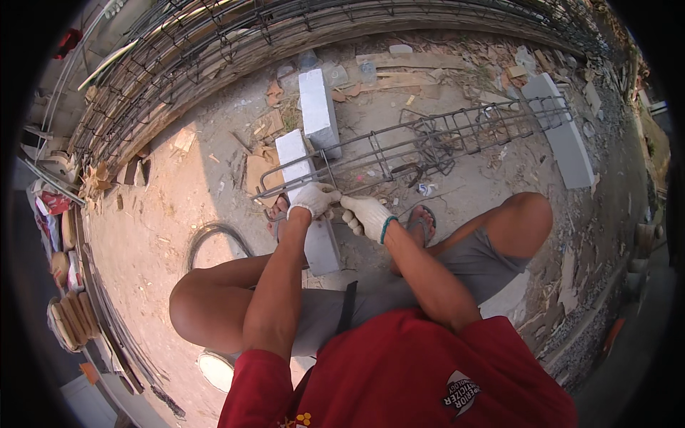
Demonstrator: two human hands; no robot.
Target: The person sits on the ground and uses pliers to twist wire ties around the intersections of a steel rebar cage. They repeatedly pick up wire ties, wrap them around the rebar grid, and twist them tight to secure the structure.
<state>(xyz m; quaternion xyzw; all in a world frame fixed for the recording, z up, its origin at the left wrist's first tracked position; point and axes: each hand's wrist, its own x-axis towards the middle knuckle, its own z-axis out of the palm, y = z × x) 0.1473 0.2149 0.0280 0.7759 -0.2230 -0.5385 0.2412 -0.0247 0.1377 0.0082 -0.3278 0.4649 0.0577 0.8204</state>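
A long steel rebar cage (385,152) with square stirrups lies across pale grey blocks, its near end in front of me. Both of my hands wear white knitted gloves and meet just below that end, beside a stirrup. My left hand (312,199) is closed with its fingertips together, above the nearest block (321,246). Fingers curled and thumb toward the left hand, my right hand (367,217) is closed too. What is pinched between them is too small to make out. Farther along, a tangle of bent steel stirrups (435,146) sits at the cage.
Another pale block (318,107) lies beyond the nearest one, and a long block (564,135) supports the cage's far right end. Stacked rebar cages (214,60) line the back. A wire coil (207,232) lies left of my knee. Wood scraps and plastic litter the ground.
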